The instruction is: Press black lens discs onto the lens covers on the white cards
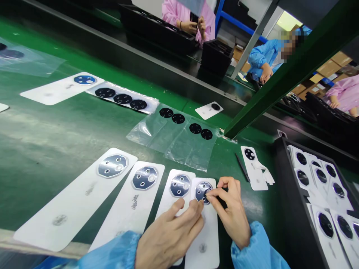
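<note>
Four white phone back covers lie in a row before me, each with an octagonal camera plate. My right hand [233, 211] is closed in a pinch at the camera plate [200, 191] of the rightmost back cover [203, 231]. Whatever its fingertips hold there is too small and dark to make out. My left hand [171, 235] lies palm down, fingers bent and apart, its fingertips at that plate's lower left edge. Partly under this hand is a neighbouring back cover [168, 201]. Farther left are another back cover [148, 201] and the leftmost one [81, 201].
Clear plastic bags [185, 149] bear several black camera plates [195, 128]. Black tweezers [242, 167] lie beside a back cover [256, 173] to the right. A black tray [294, 201] holds several covers. A green post [269, 89] rises ahead; co-workers stand beyond.
</note>
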The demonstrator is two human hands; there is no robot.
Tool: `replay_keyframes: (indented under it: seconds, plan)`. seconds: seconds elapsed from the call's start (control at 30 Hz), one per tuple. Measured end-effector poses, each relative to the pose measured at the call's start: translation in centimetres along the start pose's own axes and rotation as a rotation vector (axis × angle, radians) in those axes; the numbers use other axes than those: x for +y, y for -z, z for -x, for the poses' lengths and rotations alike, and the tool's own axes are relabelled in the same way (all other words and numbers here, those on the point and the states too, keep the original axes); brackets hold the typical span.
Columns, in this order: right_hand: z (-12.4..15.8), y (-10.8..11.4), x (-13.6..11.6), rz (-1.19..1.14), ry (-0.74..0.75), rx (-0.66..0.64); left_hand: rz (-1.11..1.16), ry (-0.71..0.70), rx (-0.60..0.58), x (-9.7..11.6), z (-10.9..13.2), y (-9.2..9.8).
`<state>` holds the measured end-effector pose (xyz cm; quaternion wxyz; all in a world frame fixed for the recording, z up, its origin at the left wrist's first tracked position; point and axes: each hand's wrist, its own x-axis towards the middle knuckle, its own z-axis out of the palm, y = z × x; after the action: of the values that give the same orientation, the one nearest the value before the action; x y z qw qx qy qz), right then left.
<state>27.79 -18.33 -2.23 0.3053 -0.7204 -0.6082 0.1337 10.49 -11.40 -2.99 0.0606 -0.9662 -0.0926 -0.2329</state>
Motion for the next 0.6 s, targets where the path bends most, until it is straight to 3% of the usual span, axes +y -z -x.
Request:
replay_keyframes:
  seconds: [0.23,0.47,0.6]
  plan:
    - [0.05,0.25,-0.11,0.031,0.017,0.016,-0.016,-0.006,-0.043,0.16,0.01,0.1]
    - [0.23,-0.09,-0.62,0.189,0.181,0.069,-0.017,-0.048,-0.047,0.06,-0.01,-0.15]
    - [0.24,-0.21,-0.75,0.204,0.158,0.073,-0.013,-0.048,-0.069,0.08,0.02,-0.11]
